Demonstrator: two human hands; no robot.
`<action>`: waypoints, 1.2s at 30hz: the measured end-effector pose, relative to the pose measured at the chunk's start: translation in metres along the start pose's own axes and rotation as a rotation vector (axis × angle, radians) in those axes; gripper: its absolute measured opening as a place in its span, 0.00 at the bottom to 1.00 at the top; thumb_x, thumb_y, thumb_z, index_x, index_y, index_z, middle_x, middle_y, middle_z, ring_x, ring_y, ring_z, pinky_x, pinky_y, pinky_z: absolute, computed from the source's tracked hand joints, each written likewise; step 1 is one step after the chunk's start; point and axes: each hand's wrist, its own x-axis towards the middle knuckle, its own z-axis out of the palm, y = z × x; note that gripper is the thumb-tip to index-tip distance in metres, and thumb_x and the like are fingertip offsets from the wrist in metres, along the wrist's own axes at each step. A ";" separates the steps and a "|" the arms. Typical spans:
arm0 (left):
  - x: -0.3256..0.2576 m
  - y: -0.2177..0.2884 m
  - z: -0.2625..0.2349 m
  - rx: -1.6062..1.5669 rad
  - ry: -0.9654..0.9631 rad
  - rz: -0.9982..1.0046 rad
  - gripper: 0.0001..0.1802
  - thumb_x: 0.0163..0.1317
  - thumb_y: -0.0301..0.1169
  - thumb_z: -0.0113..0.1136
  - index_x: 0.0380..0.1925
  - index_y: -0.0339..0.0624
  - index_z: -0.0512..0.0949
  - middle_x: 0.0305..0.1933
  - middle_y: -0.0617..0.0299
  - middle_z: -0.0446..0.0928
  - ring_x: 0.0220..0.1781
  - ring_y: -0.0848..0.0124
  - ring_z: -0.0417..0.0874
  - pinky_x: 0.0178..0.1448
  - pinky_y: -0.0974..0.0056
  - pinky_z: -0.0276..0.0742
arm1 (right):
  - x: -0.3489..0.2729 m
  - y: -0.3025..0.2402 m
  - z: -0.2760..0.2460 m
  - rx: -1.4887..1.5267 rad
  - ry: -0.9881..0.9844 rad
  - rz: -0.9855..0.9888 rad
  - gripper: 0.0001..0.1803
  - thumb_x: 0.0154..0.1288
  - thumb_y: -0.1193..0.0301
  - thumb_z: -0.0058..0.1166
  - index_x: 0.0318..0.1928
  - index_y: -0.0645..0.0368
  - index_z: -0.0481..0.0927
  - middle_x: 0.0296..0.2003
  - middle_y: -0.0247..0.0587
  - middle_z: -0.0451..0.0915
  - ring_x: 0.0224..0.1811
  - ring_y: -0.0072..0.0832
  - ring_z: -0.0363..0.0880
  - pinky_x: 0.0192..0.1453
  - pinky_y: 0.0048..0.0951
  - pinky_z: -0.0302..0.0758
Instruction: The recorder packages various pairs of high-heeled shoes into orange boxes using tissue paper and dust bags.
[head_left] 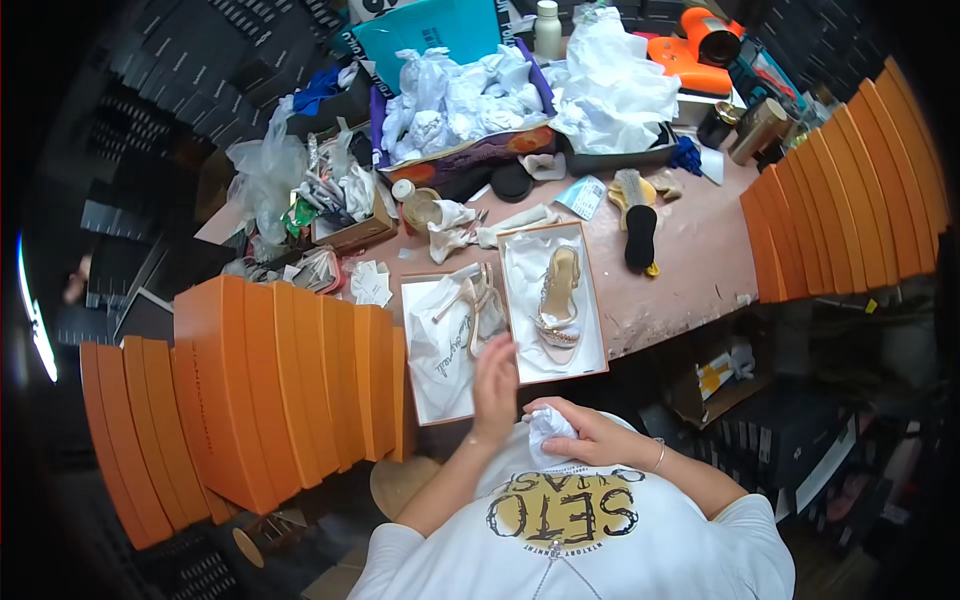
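My left hand (pixel 494 388) is raised with fingers together at the near edge of an open shoe box (pixel 440 385), lined with white paper, that holds a strappy heeled sandal (pixel 478 305). It holds nothing that I can see. My right hand (pixel 590 435) is closed on a crumpled wad of white tissue paper (pixel 548 428) close to my chest. Beside the first box lies a second tray (pixel 597 330) with another pale sandal (pixel 560 305) on white paper.
Stacks of orange shoe boxes stand on the left (pixel 270 390) and the right (pixel 850 200). A purple bin of crumpled white paper (pixel 460 100), a black brush (pixel 640 235), a bottle (pixel 547 30) and clutter fill the back of the worn table (pixel 690 270).
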 end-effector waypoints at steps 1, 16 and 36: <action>-0.001 0.001 0.008 -0.012 0.009 -0.005 0.20 0.65 0.35 0.55 0.54 0.36 0.73 0.55 0.51 0.72 0.60 0.59 0.72 0.66 0.61 0.63 | -0.002 -0.003 -0.009 -0.078 -0.055 -0.042 0.31 0.67 0.61 0.53 0.65 0.57 0.60 0.56 0.49 0.71 0.58 0.37 0.72 0.61 0.33 0.67; 0.070 -0.062 -0.023 -0.134 -0.043 -0.539 0.14 0.65 0.26 0.50 0.50 0.37 0.74 0.41 0.59 0.80 0.41 0.71 0.83 0.44 0.67 0.80 | 0.008 0.004 -0.126 0.105 -0.140 -0.078 0.30 0.63 0.78 0.55 0.65 0.60 0.63 0.53 0.39 0.70 0.56 0.24 0.69 0.61 0.26 0.66; -0.016 0.025 0.026 -1.370 0.033 -0.701 0.39 0.67 0.63 0.36 0.61 0.40 0.66 0.56 0.54 0.74 0.54 0.64 0.79 0.56 0.58 0.78 | 0.128 -0.024 -0.087 -0.672 -0.620 -0.295 0.17 0.57 0.70 0.61 0.47 0.61 0.77 0.39 0.48 0.78 0.45 0.45 0.75 0.51 0.38 0.71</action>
